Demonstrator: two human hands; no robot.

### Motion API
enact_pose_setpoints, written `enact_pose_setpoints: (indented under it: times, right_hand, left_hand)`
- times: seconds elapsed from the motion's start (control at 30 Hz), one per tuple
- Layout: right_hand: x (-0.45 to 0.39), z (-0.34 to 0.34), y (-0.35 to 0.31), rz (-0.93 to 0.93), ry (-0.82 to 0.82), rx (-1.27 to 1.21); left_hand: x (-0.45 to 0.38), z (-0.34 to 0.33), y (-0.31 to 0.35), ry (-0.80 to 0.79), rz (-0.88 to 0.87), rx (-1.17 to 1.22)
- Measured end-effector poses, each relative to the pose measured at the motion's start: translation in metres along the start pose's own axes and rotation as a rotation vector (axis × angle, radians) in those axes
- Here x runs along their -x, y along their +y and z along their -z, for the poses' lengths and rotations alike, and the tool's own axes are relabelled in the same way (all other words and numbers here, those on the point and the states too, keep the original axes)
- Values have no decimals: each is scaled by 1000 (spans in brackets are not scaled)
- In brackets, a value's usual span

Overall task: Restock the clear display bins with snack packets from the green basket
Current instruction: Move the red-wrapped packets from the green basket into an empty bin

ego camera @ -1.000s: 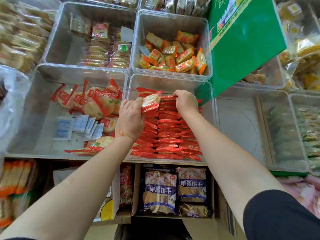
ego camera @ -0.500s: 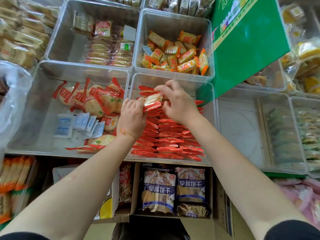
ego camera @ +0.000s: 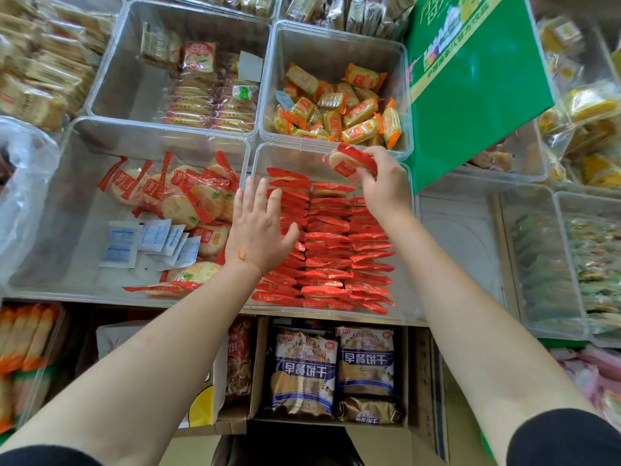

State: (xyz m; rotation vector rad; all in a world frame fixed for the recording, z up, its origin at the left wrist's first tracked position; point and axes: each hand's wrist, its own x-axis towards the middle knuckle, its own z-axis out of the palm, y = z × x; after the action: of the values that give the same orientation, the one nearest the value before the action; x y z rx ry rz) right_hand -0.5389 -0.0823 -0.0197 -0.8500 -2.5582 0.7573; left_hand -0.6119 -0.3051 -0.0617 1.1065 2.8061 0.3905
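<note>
- Right hand (ego camera: pixel 383 190): raised over the far edge of the front middle bin (ego camera: pixel 408 264); fingers (ego camera: pixel 364 169) clamped on one red snack packet (ego camera: pixel 349 160), a round cracker showing through its clear part.
- Left hand (ego camera: pixel 258 230): palm down over the left rows of that bin, fingers straight and slightly apart, holding nothing; an orange thread sits at the wrist.
- Front middle bin: clear plastic, filled with red packets (ego camera: pixel 329 250) standing on edge in about three tidy rows.
- Front left bin (ego camera: pixel 50 230): loose red-and-clear round cracker packets (ego camera: pixel 188 200), with small white-and-blue sachets (ego camera: pixel 148 240) beside them.
- Back middle bin (ego camera: pixel 336 48): a loose heap of orange and yellow packets (ego camera: pixel 339 112).
- Back left bin (ego camera: pixel 134 79): pale packets in rows.
- Green box (ego camera: pixel 470 85): tilted, just right of the two middle bins.
- Below the bins: a cardboard carton holding blue biscuit bags (ego camera: pixel 332 368).
</note>
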Motion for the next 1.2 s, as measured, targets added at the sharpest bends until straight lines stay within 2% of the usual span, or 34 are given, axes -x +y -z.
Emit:
enact_pose_setpoints:
  times: [0.17,0.37,0.5,0.6,0.77,0.93,1.0,1.13,1.2]
  right_hand:
    - [-21,-17,-4,-93,-83,13]
    - [-19,-27,-4,13,-75,264]
    - [-14,-38,0,41,-159,337]
    - [-13,-43,1,121,-130,409]
    - [-9,-52,4,221,22,605]
    - [-1,-61,-6,301,-36,705]
    - [6,-65,-9,281,-80,748]
    - [17,-61,-5,52,-177,745]
    - [21,-60,-3,45,-194,715]
  left_hand:
    - [0,2,0,-3,5,15]
    - [0,2,0,-4,5,13]
    - [0,2,0,13,7,22]
    - [0,2,0,16,7,28]
    - [-1,0,0,21,8,38]
    - [-1,0,0,23,10,31]
    - [-1,1,0,21,11,27]
    - [-1,1,0,11,6,19]
    - [0,1,0,12,9,24]
